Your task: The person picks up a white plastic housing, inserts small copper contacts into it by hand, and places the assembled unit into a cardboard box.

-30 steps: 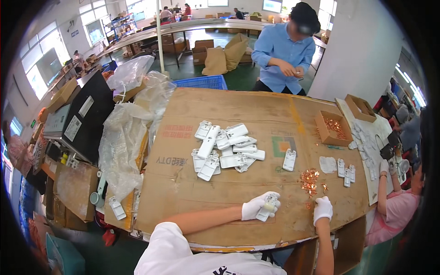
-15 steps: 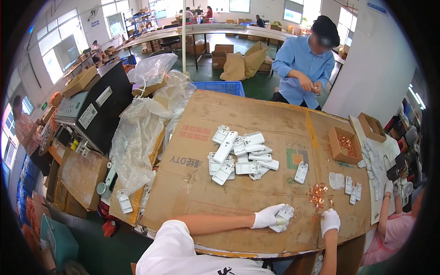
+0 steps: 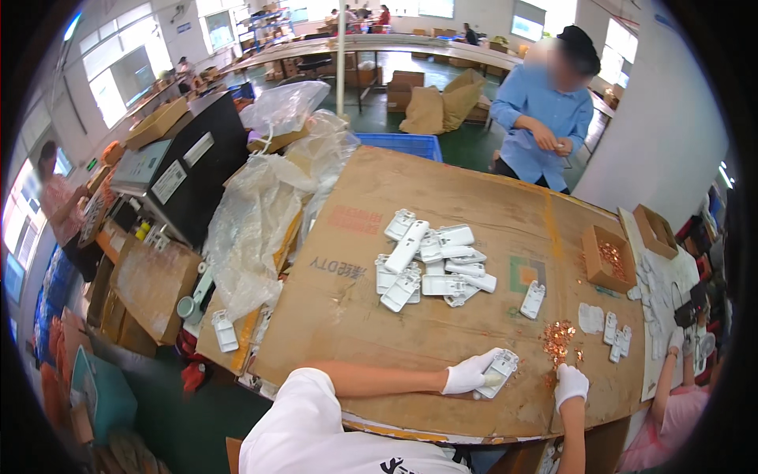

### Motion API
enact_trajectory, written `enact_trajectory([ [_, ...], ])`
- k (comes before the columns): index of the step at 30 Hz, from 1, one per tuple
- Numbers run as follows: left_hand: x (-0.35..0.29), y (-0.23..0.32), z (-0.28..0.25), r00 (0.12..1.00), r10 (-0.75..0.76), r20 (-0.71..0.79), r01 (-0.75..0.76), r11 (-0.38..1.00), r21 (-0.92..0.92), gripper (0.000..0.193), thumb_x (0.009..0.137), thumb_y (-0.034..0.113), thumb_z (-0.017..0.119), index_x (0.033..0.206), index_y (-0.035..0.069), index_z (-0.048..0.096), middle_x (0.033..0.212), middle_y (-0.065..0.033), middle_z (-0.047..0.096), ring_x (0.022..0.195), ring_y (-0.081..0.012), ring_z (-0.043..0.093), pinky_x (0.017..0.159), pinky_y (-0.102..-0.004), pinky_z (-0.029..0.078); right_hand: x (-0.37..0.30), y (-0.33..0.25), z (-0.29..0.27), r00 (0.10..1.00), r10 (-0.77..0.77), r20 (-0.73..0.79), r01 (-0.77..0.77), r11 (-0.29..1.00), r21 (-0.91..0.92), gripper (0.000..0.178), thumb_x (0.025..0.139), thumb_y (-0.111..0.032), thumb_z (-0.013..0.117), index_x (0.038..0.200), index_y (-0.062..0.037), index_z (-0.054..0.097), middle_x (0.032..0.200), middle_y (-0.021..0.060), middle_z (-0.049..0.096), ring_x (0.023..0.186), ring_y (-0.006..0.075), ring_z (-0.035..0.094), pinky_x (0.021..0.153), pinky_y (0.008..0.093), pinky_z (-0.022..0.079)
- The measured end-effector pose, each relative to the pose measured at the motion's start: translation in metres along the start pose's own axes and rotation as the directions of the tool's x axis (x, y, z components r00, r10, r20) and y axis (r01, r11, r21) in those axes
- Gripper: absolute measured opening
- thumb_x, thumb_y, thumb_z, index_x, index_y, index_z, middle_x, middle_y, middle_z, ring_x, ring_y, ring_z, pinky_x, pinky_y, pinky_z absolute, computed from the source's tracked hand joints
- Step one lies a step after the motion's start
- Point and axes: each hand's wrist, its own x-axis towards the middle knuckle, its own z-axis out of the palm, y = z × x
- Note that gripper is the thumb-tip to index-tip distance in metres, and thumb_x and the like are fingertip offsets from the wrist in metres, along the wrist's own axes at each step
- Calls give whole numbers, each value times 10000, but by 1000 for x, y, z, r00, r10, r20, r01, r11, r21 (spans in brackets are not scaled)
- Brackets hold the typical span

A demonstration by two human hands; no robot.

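Note:
My left hand [image 3: 467,374], in a white glove, grips a white plastic casing [image 3: 500,370] by its near end, just above the cardboard-covered table [image 3: 379,342]. The casing's hollow side faces up. My right hand [image 3: 571,385], also gloved, is closed at the near edge of a loose pile of small copper-coloured metal pieces [image 3: 559,336]. What its fingertips pinch, if anything, is too small to make out. Beyond my left hand lies a heap of similar white casings [image 3: 442,265]. One single casing [image 3: 533,300] rests between that heap and the pile.
To the right are a few small white parts [image 3: 611,330], a crumpled white sheet [image 3: 590,318] and a cardboard box [image 3: 606,257] of copper pieces. Clear plastic bags [image 3: 257,229] and a black machine [image 3: 201,166] stand left. A person in blue [image 3: 545,118] stands across the table.
The whole view has swung slightly left, so the scene sits further right. My left hand still holds the casing. My right hand stays by the copper pile, a little closer to it.

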Motion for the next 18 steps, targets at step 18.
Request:
enact_trajectory([
  [18,8,-18,-7,927,82,-366,-80,997,19,412,883,15,596,1272,59,467,1008,-99,664,853,-175,666,706,-340,585,0,-65,-59,892,-2,-451,342,656,673,156,850,-67,594,1001,-29,588,894,176,638,814,347,625,749,373,502],
])
